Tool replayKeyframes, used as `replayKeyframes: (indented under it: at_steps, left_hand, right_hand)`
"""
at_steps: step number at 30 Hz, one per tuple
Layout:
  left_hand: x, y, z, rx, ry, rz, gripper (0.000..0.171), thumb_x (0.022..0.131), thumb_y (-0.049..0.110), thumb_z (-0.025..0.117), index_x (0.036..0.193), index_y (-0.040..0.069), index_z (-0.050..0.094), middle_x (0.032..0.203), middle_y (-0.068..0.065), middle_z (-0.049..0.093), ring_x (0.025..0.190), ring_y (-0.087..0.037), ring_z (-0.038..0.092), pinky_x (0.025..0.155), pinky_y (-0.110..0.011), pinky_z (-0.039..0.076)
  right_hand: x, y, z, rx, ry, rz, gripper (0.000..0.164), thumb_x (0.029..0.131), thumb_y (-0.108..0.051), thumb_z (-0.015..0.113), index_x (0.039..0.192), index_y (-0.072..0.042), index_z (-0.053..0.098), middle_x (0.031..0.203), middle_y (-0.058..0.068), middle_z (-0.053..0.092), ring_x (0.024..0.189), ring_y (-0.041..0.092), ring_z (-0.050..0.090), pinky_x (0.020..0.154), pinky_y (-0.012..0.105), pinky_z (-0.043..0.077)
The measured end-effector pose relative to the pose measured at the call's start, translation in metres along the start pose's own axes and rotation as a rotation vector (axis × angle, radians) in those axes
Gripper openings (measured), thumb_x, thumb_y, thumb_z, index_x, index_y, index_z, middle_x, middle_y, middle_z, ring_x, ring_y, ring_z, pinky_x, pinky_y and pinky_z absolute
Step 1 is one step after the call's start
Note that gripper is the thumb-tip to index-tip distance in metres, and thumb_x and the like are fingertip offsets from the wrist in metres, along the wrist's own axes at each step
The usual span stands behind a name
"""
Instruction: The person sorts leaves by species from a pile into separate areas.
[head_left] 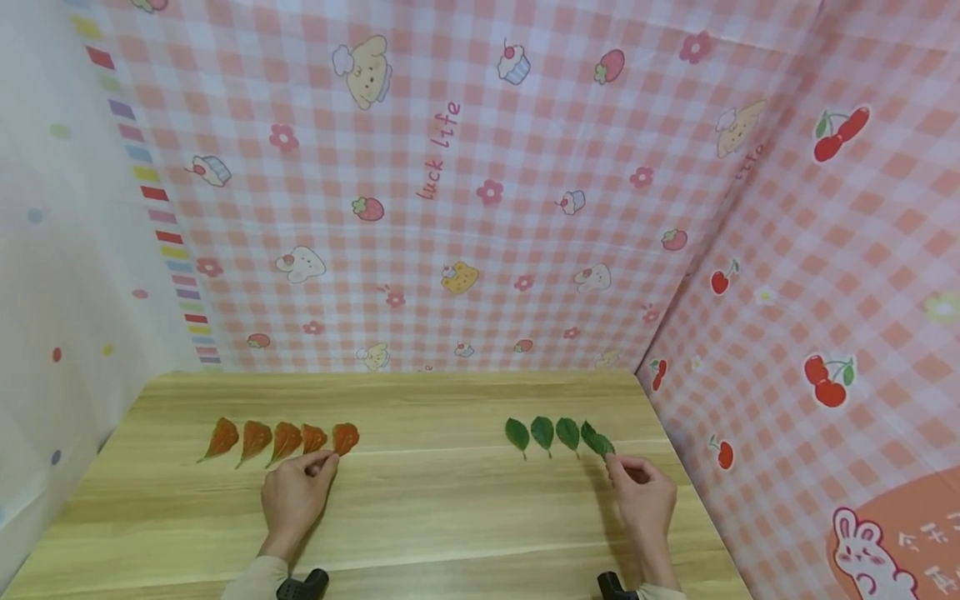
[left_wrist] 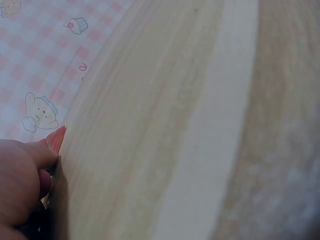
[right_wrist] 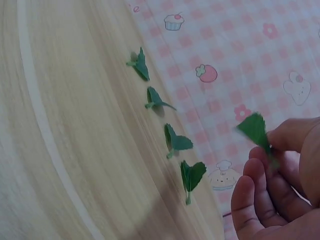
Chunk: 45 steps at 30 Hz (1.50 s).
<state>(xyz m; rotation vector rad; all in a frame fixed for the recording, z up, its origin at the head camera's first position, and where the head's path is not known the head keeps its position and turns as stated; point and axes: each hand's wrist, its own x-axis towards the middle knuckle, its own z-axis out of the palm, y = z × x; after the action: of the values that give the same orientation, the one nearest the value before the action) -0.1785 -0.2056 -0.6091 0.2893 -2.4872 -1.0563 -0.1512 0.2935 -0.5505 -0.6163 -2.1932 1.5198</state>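
Several orange-red leaves (head_left: 255, 439) lie in a row on the left of the wooden table. My left hand (head_left: 298, 493) pinches the rightmost orange leaf (head_left: 346, 437) near its stem; only a bit of that leaf (left_wrist: 58, 139) shows past the fingers in the left wrist view. On the right, several green leaves (head_left: 542, 431) form another row, each slightly folded along its middle. Beyond the row's right end, my right hand (head_left: 647, 493) pinches one green leaf (right_wrist: 254, 129) by its stem, raised off the table in the right wrist view.
The light wooden table (head_left: 435, 517) ends at a pink checked cloth (head_left: 420, 275) behind it. Another checked cloth (head_left: 780, 333) hangs along the right side, and a white dotted cloth (head_left: 75, 275) along the left.
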Motion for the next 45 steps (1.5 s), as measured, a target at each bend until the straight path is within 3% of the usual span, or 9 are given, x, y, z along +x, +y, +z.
replayKeyframes:
  at_steps: [5,10,18,26,31,37,45]
  left_hand:
    - [-0.001,0.0,0.0,0.005,-0.004,-0.007,0.01,0.098,0.019,0.088,0.1,0.009,0.091,0.069,0.002,0.076,0.057,-0.005,0.055,0.055,-0.025,0.038]
    - [-0.001,0.0,0.001,0.0,0.001,-0.006,0.01,0.098,0.018,0.089,0.1,0.009,0.091,0.068,0.002,0.075,0.057,-0.005,0.054,0.055,-0.025,0.038]
    - [-0.002,0.0,0.003,-0.006,0.013,0.011,0.009,0.097,0.017,0.089,0.099,0.009,0.091,0.067,0.002,0.074,0.055,-0.004,0.052,0.054,-0.025,0.036]
    - [-0.002,-0.001,0.002,-0.01,0.022,0.023,0.009,0.097,0.017,0.089,0.099,0.008,0.091,0.065,0.002,0.072,0.054,-0.004,0.05,0.054,-0.025,0.035]
    - [-0.002,0.0,0.001,-0.014,0.022,0.022,0.009,0.097,0.017,0.089,0.098,0.008,0.091,0.065,0.003,0.072,0.054,-0.003,0.05,0.054,-0.025,0.035]
    - [-0.002,0.0,0.001,-0.015,0.022,0.019,0.01,0.097,0.019,0.089,0.098,0.009,0.091,0.066,0.003,0.072,0.055,-0.002,0.051,0.055,-0.024,0.036]
    - [-0.001,-0.001,0.0,-0.022,0.025,0.028,0.011,0.098,0.021,0.09,0.098,0.01,0.091,0.066,0.002,0.073,0.054,0.0,0.05,0.056,-0.024,0.037]
  right_hand:
    - [0.009,0.002,-0.004,-0.023,0.012,0.018,0.024,0.099,-0.022,0.089,0.107,0.0,0.084,0.076,-0.017,0.078,0.073,0.005,0.075,0.064,0.018,0.058]
    - [0.021,0.007,-0.009,-0.047,0.034,0.025,0.025,0.102,-0.021,0.086,0.114,0.001,0.081,0.078,-0.019,0.074,0.073,0.0,0.071,0.064,0.016,0.055]
    - [0.043,0.026,-0.008,-0.22,0.089,-0.102,0.016,0.105,-0.014,0.08,0.11,0.001,0.085,0.093,0.013,0.083,0.071,-0.009,0.057,0.066,0.011,0.046]
    - [0.062,0.039,0.0,-0.341,0.062,-0.139,0.016,0.103,-0.013,0.08,0.1,0.001,0.085,0.083,0.014,0.079,0.069,0.006,0.059,0.066,0.024,0.046]
    - [0.07,0.048,0.005,-0.41,0.025,-0.18,0.015,0.101,-0.016,0.082,0.1,-0.001,0.086,0.087,0.016,0.081,0.073,0.018,0.068,0.078,0.039,0.05]
    - [0.075,0.053,0.009,-0.419,-0.008,-0.176,0.019,0.102,-0.021,0.08,0.102,-0.002,0.084,0.093,0.019,0.082,0.086,0.037,0.075,0.094,0.056,0.05]
    - [0.073,0.051,0.008,-0.428,-0.03,-0.164,0.02,0.103,-0.02,0.078,0.104,-0.002,0.084,0.098,0.02,0.083,0.096,0.044,0.076,0.1,0.06,0.049]
